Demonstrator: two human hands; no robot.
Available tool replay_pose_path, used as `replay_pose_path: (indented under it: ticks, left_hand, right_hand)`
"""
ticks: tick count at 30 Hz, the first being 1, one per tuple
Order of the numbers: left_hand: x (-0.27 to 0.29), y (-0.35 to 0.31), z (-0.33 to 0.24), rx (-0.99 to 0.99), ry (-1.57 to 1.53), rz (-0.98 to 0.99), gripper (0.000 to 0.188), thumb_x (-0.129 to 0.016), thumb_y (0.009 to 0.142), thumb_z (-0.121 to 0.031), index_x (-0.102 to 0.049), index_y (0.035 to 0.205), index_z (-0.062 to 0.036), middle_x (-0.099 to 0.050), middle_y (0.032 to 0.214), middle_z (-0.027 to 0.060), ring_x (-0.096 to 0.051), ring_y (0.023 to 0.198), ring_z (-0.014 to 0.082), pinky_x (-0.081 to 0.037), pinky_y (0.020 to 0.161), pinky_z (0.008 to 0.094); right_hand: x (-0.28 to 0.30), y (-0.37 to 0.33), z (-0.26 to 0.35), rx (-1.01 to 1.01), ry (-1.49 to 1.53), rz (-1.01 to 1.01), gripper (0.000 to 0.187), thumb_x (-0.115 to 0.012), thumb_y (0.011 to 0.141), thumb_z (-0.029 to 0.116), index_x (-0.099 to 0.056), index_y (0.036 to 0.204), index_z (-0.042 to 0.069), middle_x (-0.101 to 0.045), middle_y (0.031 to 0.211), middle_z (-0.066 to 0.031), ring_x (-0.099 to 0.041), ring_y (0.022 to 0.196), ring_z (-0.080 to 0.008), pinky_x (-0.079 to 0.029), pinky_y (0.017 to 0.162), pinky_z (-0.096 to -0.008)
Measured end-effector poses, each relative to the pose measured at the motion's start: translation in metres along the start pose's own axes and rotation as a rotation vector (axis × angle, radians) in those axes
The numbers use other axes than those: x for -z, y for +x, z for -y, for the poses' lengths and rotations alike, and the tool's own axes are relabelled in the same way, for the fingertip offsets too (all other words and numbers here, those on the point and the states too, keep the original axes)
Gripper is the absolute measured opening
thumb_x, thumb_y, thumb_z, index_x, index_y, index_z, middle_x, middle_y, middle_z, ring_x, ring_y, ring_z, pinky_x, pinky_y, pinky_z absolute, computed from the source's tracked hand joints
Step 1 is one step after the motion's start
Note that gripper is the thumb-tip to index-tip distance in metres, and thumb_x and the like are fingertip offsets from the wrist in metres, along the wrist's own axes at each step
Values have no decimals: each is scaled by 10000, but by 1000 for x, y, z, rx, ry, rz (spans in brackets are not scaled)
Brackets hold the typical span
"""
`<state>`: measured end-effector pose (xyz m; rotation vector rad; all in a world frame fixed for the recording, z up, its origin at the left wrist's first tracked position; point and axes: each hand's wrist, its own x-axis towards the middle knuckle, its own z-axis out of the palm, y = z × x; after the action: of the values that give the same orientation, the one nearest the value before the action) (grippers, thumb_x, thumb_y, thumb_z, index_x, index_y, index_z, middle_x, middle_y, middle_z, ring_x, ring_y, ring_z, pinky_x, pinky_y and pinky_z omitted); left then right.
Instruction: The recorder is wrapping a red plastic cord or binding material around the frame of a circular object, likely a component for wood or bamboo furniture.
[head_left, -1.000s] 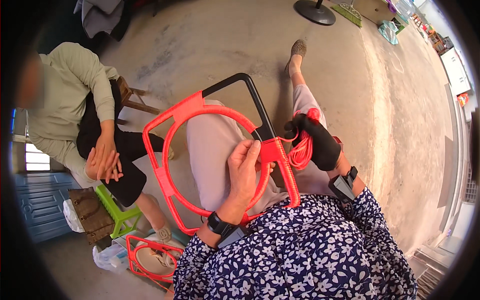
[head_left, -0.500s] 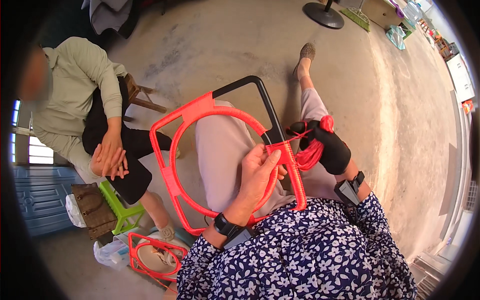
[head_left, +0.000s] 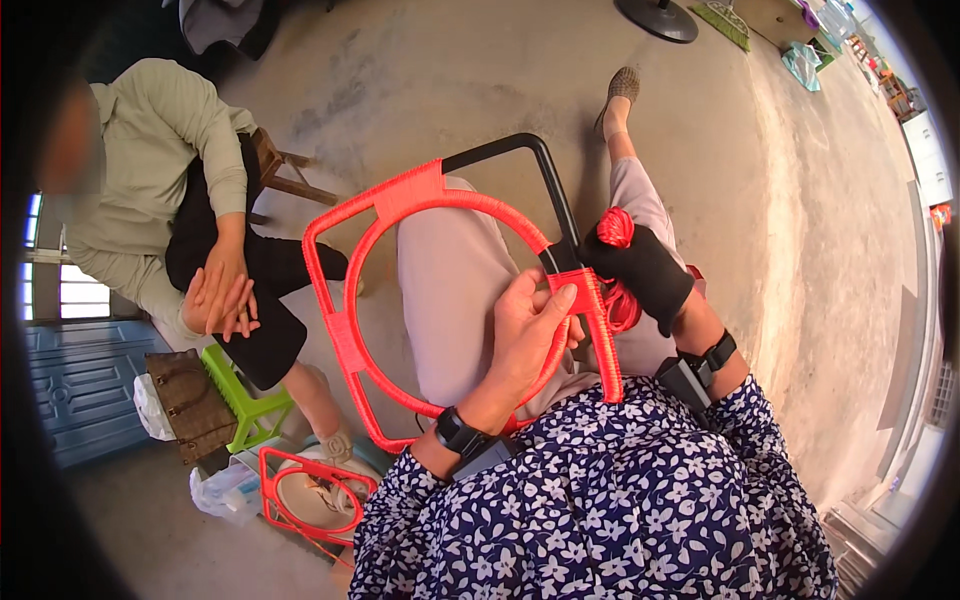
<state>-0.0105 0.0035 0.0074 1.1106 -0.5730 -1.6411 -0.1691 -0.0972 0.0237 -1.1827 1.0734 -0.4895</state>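
A black square frame (head_left: 549, 185) with a round ring inside it rests over my lap, mostly wound in red cord. The upper right corner and a short piece of the ring show bare black. My bare left hand (head_left: 528, 335) pinches the wrapped joint (head_left: 571, 290) on the frame's right side, thumb on top. In a black glove, my right hand (head_left: 648, 268) is closed around a bundle of red cord (head_left: 615, 228), close against the frame's right bar. Loops of the cord hang below the glove, and its fingertips are partly hidden.
To the left sits another person with clasped hands (head_left: 222, 300). Near them stand a green stool (head_left: 250, 405), a brown bag (head_left: 185, 400) and a second red-wrapped frame (head_left: 275, 495) on a round container. A black round base (head_left: 655, 20) and a broom (head_left: 722, 22) lie farther off.
My right hand has come leftward with the cord bundle, right up to the frame's bar, and turned so the back of the glove shows. My left hand keeps its grip.
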Motion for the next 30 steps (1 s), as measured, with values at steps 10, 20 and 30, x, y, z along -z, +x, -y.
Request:
replay_pose_path:
  ticks: [10,20,30]
  left_hand:
    - [7,4,8,41,-103,-87,211,-498,992,-264,-517,975,-55,-662,812,104,-660,598,177,-531,475,253]
    - [4,8,4,-8,-41,-155,226,-488,994,-275,-534,982,-53,-675,838,97,-650,607,157,-532,496,250]
    - [5,9,2,-26,-69,-138,450,-371,1012,-423,-542,1043,-8,-667,855,113,-649,651,158,-546,539,257]
  right_hand:
    - [6,-5,-12,-42,134,147,149,-650,873,178,-607,885,36,-586,795,12,-547,738,-69,-455,689,-246]
    - [47,8,-61,-219,311,-83,427,-616,909,364,-560,1122,-2,-660,911,-147,-655,722,-217,-547,692,-325]
    - [30,8,-31,170,-651,-409,259,-704,805,179,-617,1034,95,-665,961,-96,-652,801,-277,-515,716,-368]
